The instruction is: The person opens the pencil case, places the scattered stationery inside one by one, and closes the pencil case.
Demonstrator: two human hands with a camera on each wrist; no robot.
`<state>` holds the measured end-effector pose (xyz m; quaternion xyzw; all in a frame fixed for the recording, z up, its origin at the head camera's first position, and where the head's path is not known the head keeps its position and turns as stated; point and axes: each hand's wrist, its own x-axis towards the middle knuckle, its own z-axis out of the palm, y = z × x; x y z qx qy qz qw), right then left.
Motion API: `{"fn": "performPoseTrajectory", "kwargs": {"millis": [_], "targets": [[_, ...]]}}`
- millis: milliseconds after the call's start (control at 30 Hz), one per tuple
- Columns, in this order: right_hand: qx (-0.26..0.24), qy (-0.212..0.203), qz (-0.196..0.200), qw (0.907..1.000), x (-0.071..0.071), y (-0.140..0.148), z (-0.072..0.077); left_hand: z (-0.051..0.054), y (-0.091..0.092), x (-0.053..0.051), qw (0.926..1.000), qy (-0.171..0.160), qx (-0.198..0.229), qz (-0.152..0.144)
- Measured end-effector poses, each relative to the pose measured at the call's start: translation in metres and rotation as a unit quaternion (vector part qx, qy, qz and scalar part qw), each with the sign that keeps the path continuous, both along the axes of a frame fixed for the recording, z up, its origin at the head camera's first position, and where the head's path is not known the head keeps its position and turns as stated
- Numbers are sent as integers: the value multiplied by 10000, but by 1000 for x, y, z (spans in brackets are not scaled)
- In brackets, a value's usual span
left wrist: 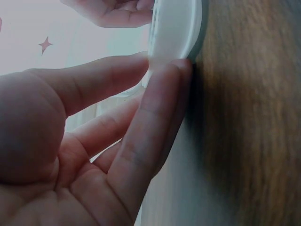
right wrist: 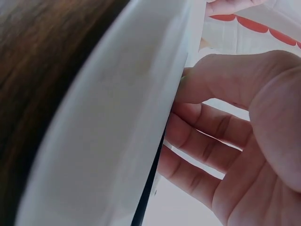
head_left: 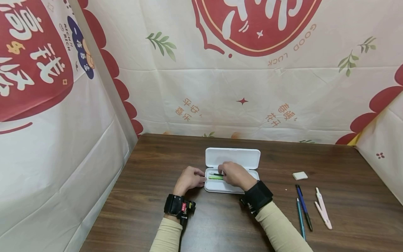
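A white pencil case [head_left: 233, 155] lies on the table with its lid raised at the back. At its left end my left hand [head_left: 190, 180] pinches the rim between thumb and fingers, as the left wrist view shows. My right hand [head_left: 235, 174] reaches into the case from the right. Its thumb and fingertips pinch a slim black pen [right wrist: 149, 188], which lies low along the case. Beside that is a light green pen [head_left: 215, 177] inside the case. The right hand covers part of both pens and the case's middle.
To the right on the brown table [head_left: 141, 210] are a white eraser [head_left: 300, 175], a dark blue pen [head_left: 303, 206], a teal pencil [head_left: 300, 218] and a white compass [head_left: 322, 210] with its legs spread. Printed cloth [head_left: 220, 84] hangs behind and at both sides.
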<state>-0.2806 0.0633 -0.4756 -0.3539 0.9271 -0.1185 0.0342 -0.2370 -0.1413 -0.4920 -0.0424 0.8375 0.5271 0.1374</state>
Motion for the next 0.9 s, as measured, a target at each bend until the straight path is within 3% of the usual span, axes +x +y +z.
{"fn": "performPoseTrajectory", "kwargs": {"millis": [667,900], "targets": [[-49,-150,81,9998,0,-1,-2,1,1,0,10000,-66,-32,43],[-35,-250,-76,9997,0,-1,-3,1,1,0,10000,-68,-48,37]]}}
